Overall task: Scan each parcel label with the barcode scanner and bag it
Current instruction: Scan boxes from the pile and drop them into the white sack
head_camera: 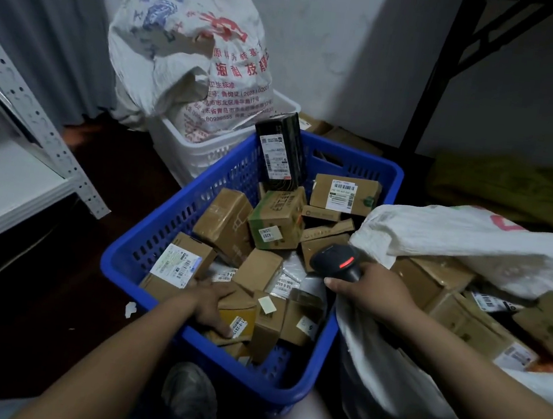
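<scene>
The barcode scanner is above the right side of the blue basket, with its red indicator lit. The right hand is closed round its handle. The left hand reaches into the near end of the basket and grips a small cardboard parcel. Other parcels fill the basket. An open white sack, touching the basket's right side, holds more boxes. Behind, a printed sack stands in a white basket.
</scene>
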